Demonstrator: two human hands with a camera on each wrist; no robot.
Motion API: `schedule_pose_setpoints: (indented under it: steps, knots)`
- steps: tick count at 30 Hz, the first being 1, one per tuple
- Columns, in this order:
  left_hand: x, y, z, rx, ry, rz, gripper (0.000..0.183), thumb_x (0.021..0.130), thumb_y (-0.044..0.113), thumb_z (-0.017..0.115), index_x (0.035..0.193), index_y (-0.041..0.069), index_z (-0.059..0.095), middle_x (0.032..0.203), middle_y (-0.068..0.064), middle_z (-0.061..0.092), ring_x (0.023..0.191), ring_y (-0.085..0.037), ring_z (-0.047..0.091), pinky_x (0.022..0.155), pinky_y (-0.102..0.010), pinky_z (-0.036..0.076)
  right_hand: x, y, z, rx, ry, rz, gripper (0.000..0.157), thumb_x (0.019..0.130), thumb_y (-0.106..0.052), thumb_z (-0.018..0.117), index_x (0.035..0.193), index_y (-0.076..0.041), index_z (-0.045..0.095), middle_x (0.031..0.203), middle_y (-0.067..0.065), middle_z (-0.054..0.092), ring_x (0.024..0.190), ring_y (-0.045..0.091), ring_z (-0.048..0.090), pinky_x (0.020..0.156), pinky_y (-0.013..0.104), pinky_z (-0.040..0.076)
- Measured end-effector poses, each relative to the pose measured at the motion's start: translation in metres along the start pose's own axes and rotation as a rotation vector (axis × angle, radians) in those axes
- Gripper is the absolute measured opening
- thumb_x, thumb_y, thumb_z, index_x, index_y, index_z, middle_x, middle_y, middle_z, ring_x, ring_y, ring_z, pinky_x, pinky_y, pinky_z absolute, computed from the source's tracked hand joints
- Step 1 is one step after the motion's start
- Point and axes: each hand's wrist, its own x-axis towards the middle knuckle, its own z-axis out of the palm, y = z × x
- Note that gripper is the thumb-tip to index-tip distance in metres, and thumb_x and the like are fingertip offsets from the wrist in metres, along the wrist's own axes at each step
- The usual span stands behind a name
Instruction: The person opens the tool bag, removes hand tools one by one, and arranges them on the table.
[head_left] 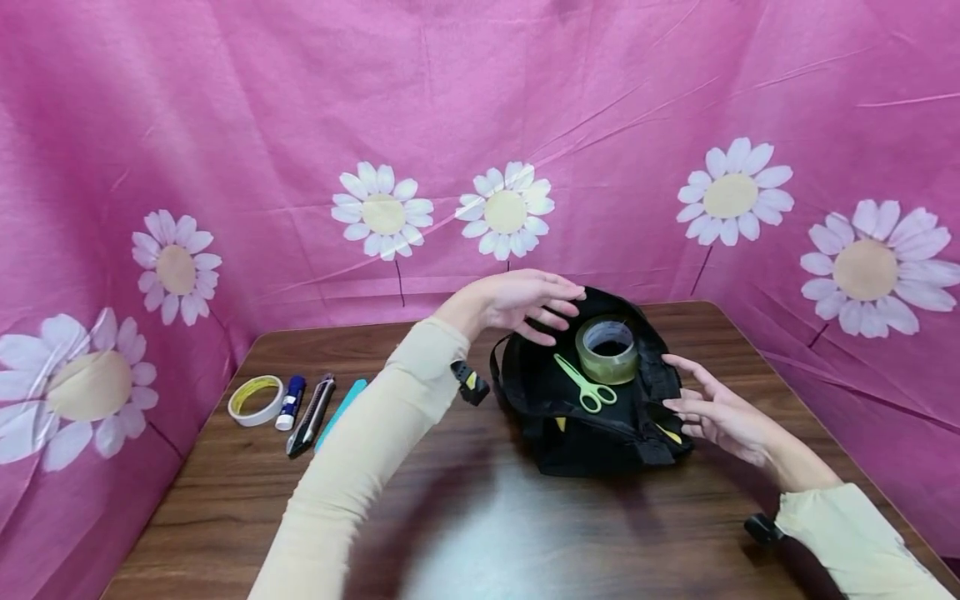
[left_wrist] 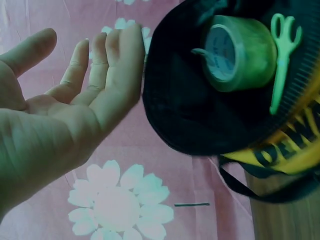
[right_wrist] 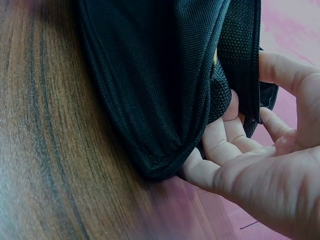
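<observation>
A black fabric tool bag point(head_left: 592, 454) stands unzipped on the table, a yellow panel with dark lettering on its side in the left wrist view. Inside lie a roll of clear packing tape point(head_left: 611, 367) and light-green scissors point(head_left: 588, 385). My left hand point(head_left: 525, 302) is at the bag's raised back rim, fingers loosely extended and holding nothing; whether the fingertips touch the rim I cannot tell. With its fingers curled round the bag's right end, by the zipper edge, my right hand point(right_wrist: 260, 155) grips the black fabric point(right_wrist: 150, 100).
On the left of the wooden table point(head_left: 480, 517) lie a roll of white tape point(head_left: 247, 417), a glue stick point(head_left: 291, 403), a utility knife point(head_left: 311, 417) and a turquoise strip-shaped item point(head_left: 341, 412), partly behind my left sleeve. A pink flowered cloth point(head_left: 450, 100) hangs round the table.
</observation>
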Motion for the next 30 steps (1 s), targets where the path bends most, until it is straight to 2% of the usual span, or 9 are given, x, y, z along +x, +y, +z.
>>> schedule_pose_setpoints:
  steps: [2, 5, 9, 12, 14, 18, 23, 26, 30]
  knots:
    - [0.007, 0.008, 0.002, 0.013, 0.007, -0.006, 0.048, 0.104, 0.032, 0.059, 0.147, 0.012, 0.051, 0.137, -0.010, 0.059, 0.121, -0.027, 0.058, 0.099, -0.050, 0.053, -0.001, 0.000, 0.000, -0.003, 0.008, 0.002, 0.067, 0.106, -0.005, 0.048, 0.158, -0.034, 0.017, 0.100, 0.000, 0.046, 0.079, 0.006, 0.053, 0.071, 0.027, 0.051]
    - [0.017, 0.016, 0.006, 0.035, 0.033, -0.024, 0.047, 0.104, 0.035, 0.059, 0.145, 0.013, 0.055, 0.147, -0.009, 0.054, 0.124, -0.024, 0.055, 0.099, -0.047, 0.052, -0.001, 0.000, 0.000, 0.001, 0.008, 0.004, 0.067, 0.107, -0.005, 0.048, 0.158, -0.035, 0.018, 0.102, 0.001, 0.047, 0.081, 0.007, 0.054, 0.072, 0.028, 0.051]
    - [0.032, 0.016, 0.013, 0.061, 0.065, -0.043, 0.045, 0.103, 0.038, 0.061, 0.138, 0.011, 0.064, 0.150, -0.008, 0.051, 0.116, -0.020, 0.054, 0.098, -0.045, 0.052, -0.002, 0.001, -0.001, 0.013, 0.016, 0.002, 0.067, 0.106, -0.004, 0.049, 0.158, -0.034, 0.018, 0.102, 0.001, 0.047, 0.081, 0.007, 0.054, 0.072, 0.028, 0.051]
    - [0.045, 0.009, 0.018, 0.057, 0.066, -0.045, 0.045, 0.102, 0.037, 0.062, 0.137, 0.009, 0.064, 0.150, -0.010, 0.050, 0.116, -0.022, 0.054, 0.107, -0.047, 0.046, -0.003, 0.002, 0.000, 0.008, 0.030, 0.000, 0.067, 0.106, -0.004, 0.049, 0.158, -0.033, 0.019, 0.108, 0.004, 0.045, 0.080, 0.006, 0.055, 0.073, 0.028, 0.052]
    - [0.054, 0.003, 0.020, 0.026, 0.068, -0.045, 0.045, 0.103, 0.035, 0.061, 0.137, 0.007, 0.063, 0.152, -0.013, 0.048, 0.123, -0.026, 0.053, 0.113, -0.048, 0.040, -0.003, 0.001, 0.001, 0.002, 0.037, -0.001, 0.067, 0.106, -0.004, 0.050, 0.158, -0.034, 0.020, 0.113, 0.007, 0.043, 0.081, 0.007, 0.055, 0.074, 0.028, 0.052]
    - [0.067, -0.009, 0.022, -0.006, 0.071, -0.063, 0.046, 0.104, 0.034, 0.059, 0.140, 0.005, 0.060, 0.153, -0.015, 0.047, 0.138, -0.032, 0.044, 0.116, -0.045, 0.037, -0.002, 0.002, 0.001, 0.018, 0.029, -0.009, 0.067, 0.106, -0.003, 0.050, 0.158, -0.033, 0.020, 0.109, 0.003, 0.047, 0.082, 0.006, 0.055, 0.073, 0.027, 0.053]
    - [0.079, -0.028, 0.023, -0.001, 0.071, -0.115, 0.048, 0.105, 0.033, 0.057, 0.143, 0.004, 0.057, 0.156, -0.015, 0.043, 0.144, -0.031, 0.038, 0.119, -0.045, 0.033, -0.001, 0.003, 0.001, 0.053, 0.005, -0.021, 0.067, 0.106, -0.001, 0.049, 0.158, -0.032, 0.020, 0.097, -0.002, 0.050, 0.082, 0.006, 0.055, 0.071, 0.025, 0.054]
    - [0.085, -0.040, 0.021, -0.016, 0.088, -0.138, 0.049, 0.105, 0.030, 0.058, 0.145, 0.003, 0.055, 0.157, -0.015, 0.042, 0.145, -0.033, 0.035, 0.120, -0.045, 0.031, -0.001, 0.002, 0.001, 0.035, 0.008, -0.015, 0.067, 0.106, -0.002, 0.049, 0.158, -0.032, 0.019, 0.100, -0.002, 0.052, 0.087, 0.007, 0.057, 0.072, 0.026, 0.054]
    - [0.091, -0.050, 0.020, -0.017, 0.107, -0.140, 0.051, 0.104, 0.028, 0.059, 0.148, 0.003, 0.051, 0.157, -0.017, 0.041, 0.146, -0.034, 0.033, 0.120, -0.047, 0.031, -0.002, 0.001, 0.002, -0.002, 0.026, -0.005, 0.068, 0.106, -0.004, 0.049, 0.159, -0.033, 0.018, 0.113, 0.001, 0.056, 0.097, 0.009, 0.059, 0.075, 0.028, 0.054]
